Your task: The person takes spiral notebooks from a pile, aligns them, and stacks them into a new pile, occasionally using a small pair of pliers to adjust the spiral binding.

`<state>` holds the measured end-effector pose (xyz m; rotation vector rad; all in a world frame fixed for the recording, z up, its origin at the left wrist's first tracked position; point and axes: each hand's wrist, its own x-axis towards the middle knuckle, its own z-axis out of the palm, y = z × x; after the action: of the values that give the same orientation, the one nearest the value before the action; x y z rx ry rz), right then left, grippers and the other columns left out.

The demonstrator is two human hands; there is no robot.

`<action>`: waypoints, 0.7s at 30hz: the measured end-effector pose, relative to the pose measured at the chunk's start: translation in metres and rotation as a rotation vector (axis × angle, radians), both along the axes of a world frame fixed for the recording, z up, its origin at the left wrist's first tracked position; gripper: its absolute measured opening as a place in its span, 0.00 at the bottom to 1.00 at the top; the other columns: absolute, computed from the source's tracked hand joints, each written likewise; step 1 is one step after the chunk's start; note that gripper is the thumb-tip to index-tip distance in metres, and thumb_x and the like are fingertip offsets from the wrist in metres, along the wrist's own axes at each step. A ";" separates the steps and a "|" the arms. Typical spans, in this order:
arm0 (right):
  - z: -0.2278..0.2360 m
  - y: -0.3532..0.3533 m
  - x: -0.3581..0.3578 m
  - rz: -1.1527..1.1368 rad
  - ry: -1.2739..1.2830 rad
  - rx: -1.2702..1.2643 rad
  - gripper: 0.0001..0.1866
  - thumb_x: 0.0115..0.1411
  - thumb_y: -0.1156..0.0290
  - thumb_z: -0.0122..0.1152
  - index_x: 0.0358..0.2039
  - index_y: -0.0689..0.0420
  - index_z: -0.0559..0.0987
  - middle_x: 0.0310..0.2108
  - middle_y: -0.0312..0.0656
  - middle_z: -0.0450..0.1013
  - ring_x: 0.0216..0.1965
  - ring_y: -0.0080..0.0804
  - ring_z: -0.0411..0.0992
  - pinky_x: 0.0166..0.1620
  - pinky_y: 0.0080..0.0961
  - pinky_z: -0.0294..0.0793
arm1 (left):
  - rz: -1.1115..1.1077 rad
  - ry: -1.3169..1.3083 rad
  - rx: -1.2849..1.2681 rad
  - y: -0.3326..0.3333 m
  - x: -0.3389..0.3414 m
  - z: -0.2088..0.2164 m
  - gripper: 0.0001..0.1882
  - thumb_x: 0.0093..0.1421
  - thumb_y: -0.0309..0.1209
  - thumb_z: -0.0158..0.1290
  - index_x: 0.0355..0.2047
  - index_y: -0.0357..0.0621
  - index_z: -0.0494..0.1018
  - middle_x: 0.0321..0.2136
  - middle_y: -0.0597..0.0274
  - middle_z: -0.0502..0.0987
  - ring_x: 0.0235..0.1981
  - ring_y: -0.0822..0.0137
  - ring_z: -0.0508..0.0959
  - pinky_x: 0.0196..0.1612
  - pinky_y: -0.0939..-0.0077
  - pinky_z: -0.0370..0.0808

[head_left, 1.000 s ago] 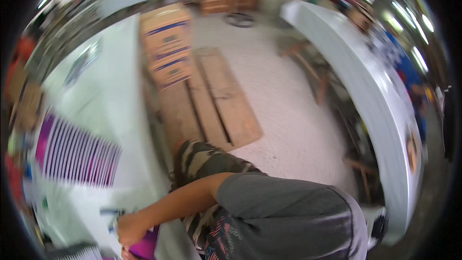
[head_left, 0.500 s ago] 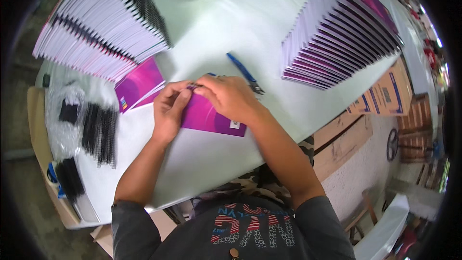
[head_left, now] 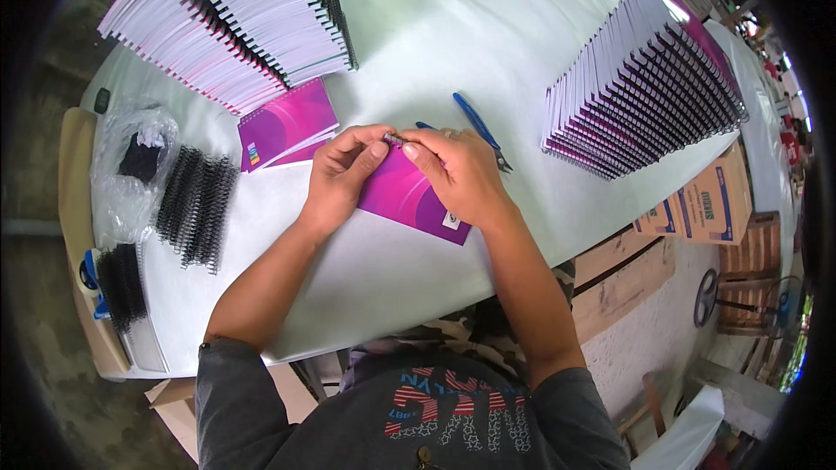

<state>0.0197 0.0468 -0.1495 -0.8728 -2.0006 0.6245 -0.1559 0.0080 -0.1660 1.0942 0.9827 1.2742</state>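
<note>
A purple booklet point(head_left: 411, 196) lies tilted on the table between my two hands, with a short dark binding coil point(head_left: 396, 138) at its far edge. My left hand point(head_left: 338, 176) is closed, thumb and fingers pinching that edge at the coil's left part. From the other side my right hand point(head_left: 470, 174) grips the same edge, its thumb lying by the coil; its other fingers are partly hidden. Just beyond the right hand lie blue-handled cutting pliers point(head_left: 476, 122), partly covered by it. More purple booklets point(head_left: 292, 122) rest to the left of my left hand.
Tall stacks of coil-bound books point(head_left: 252, 13) stand at the far left, with another stack point(head_left: 640, 91) at the right. Loose black coils point(head_left: 196, 209), a clear plastic bag point(head_left: 131, 165) and a tape roll point(head_left: 89, 270) lie at left. Cardboard boxes point(head_left: 718, 200) sit beyond the right table edge.
The whole view has shifted, so the table things appear farther right. My right hand has turned slightly, its thumb now showing by the coil. Both hands stay at the booklet's far edge.
</note>
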 end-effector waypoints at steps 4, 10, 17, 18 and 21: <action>0.000 -0.004 0.000 -0.056 -0.030 0.034 0.08 0.55 0.66 0.59 0.34 0.55 0.78 0.21 0.41 0.73 0.22 0.36 0.70 0.29 0.30 0.65 | -0.024 0.036 -0.003 0.001 0.000 0.000 0.11 0.63 0.26 0.49 0.45 0.39 0.72 0.36 0.65 0.76 0.37 0.79 0.73 0.42 0.83 0.71; 0.001 -0.012 -0.001 -0.110 -0.070 -0.098 0.10 0.53 0.70 0.62 0.36 0.56 0.79 0.26 0.41 0.75 0.26 0.34 0.72 0.29 0.29 0.66 | -0.025 0.046 0.037 -0.001 0.000 -0.001 0.12 0.63 0.27 0.49 0.46 0.38 0.72 0.35 0.65 0.76 0.36 0.79 0.73 0.40 0.84 0.71; -0.007 -0.012 0.000 -0.096 -0.134 -0.168 0.08 0.55 0.64 0.60 0.29 0.54 0.80 0.21 0.43 0.74 0.24 0.41 0.72 0.28 0.36 0.68 | 0.014 0.190 -0.041 -0.002 -0.001 -0.004 0.12 0.62 0.29 0.51 0.44 0.38 0.73 0.35 0.70 0.75 0.37 0.81 0.70 0.42 0.85 0.68; -0.005 -0.014 -0.002 -0.094 -0.045 -0.155 0.09 0.53 0.64 0.61 0.30 0.56 0.79 0.22 0.45 0.74 0.24 0.42 0.73 0.29 0.34 0.69 | 0.023 0.204 0.010 -0.001 -0.001 -0.007 0.12 0.62 0.29 0.51 0.44 0.38 0.73 0.35 0.70 0.75 0.36 0.81 0.69 0.41 0.85 0.68; 0.004 -0.015 -0.004 -0.089 0.056 -0.159 0.08 0.53 0.66 0.62 0.30 0.56 0.79 0.24 0.44 0.74 0.25 0.40 0.73 0.29 0.33 0.70 | -0.027 0.043 -0.037 -0.002 -0.004 -0.004 0.11 0.61 0.27 0.51 0.44 0.39 0.73 0.36 0.69 0.75 0.38 0.79 0.71 0.44 0.83 0.68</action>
<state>0.0161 0.0313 -0.1452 -1.0223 -1.8704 0.7572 -0.1594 0.0056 -0.1701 1.1067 1.0160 1.2109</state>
